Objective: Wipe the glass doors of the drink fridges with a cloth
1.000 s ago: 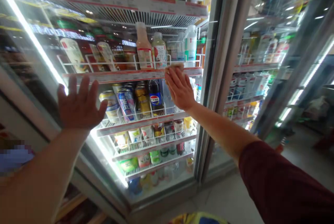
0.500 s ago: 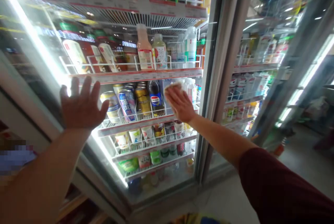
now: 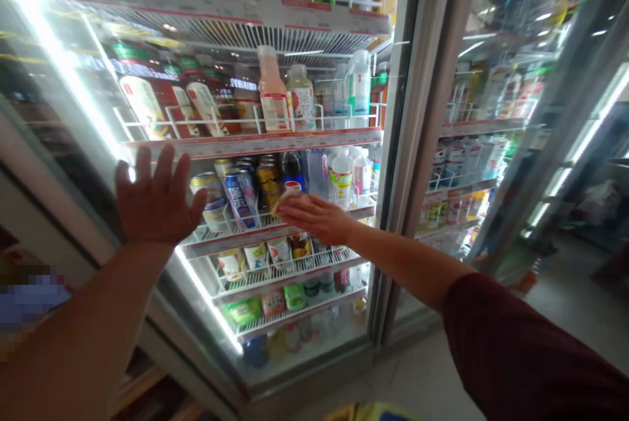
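My left hand (image 3: 156,201) lies flat with spread fingers against the glass door (image 3: 78,139) of a drinks cooler. My right hand (image 3: 312,215) presses a small pale cloth (image 3: 282,197) flat on the same glass, in front of the shelf of cans (image 3: 239,196) and a dark cola bottle (image 3: 293,175). Only a corner of the cloth shows under the fingers. Behind the glass, a higher shelf holds a pink bottle (image 3: 272,90) and white bottles (image 3: 360,84).
The metal frame (image 3: 410,139) divides this cooler from a second glass-fronted cooler (image 3: 491,126) on the right. Wire shelves with small cups (image 3: 280,254) sit lower down. Pale floor (image 3: 432,375) lies below.
My right hand has slid the cloth down and to the left across the glass, from the upper shelf edge to the can shelf. My left hand has stayed in place.
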The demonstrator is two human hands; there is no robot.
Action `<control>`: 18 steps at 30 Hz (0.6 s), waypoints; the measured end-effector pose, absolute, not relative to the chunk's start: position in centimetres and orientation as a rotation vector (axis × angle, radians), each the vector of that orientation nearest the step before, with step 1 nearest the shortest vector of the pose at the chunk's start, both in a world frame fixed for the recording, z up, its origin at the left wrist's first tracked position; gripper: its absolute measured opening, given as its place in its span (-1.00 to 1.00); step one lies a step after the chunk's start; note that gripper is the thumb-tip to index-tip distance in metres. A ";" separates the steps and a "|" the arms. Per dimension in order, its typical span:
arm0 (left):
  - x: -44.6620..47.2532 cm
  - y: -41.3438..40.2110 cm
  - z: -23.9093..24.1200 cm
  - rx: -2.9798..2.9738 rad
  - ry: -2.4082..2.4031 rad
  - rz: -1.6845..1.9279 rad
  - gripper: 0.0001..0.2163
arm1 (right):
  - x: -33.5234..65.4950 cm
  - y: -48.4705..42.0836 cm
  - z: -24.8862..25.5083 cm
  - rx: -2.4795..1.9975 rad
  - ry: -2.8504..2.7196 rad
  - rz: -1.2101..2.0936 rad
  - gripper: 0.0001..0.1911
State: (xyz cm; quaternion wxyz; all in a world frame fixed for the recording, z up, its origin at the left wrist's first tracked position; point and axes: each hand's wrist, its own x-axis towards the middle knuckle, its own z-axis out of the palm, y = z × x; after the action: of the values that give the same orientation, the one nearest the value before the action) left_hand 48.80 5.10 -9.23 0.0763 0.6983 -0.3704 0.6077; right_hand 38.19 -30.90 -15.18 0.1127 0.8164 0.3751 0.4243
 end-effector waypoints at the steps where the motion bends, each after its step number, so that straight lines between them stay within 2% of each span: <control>1: 48.8 5.1 -9.2 2.103 -1.103 1.817 -0.20 | 38.1 -30.9 -15.2 2.366 1.157 1.157 -0.25; 3: 48.8 5.2 -9.2 2.110 -1.102 1.823 -0.19 | 38.1 -31.0 -13.8 2.390 1.105 1.191 -0.26; 6: 48.9 5.3 -9.2 2.099 -1.112 1.840 -0.18 | 38.5 -30.7 -10.6 2.491 0.798 1.538 -0.27; 8: 48.9 5.2 -9.2 2.103 -1.117 1.829 -0.17 | 38.7 -30.0 -10.4 2.521 0.668 1.668 -0.27; 10: 48.9 5.2 -9.2 2.110 -1.103 1.814 -0.17 | 38.7 -29.5 -12.2 2.511 0.759 1.576 -0.29; 14: 48.9 5.1 -9.3 2.128 -1.096 1.793 -0.17 | 38.5 -29.1 -15.4 2.321 1.142 1.165 -0.36; 16: 48.9 5.2 -9.3 2.142 -1.081 1.778 -0.17 | 38.6 -28.9 -13.9 2.322 1.085 1.188 -0.34; 18: 48.8 5.2 -9.3 2.144 -1.070 1.774 -0.17 | 38.7 -28.4 -11.2 2.407 0.878 1.365 -0.29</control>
State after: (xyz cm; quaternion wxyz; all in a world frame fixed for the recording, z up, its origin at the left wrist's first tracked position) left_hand 48.83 5.24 -9.33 0.0802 0.7168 -0.3576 0.5932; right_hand 38.73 -28.39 -11.23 0.1192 0.8232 0.3002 0.4669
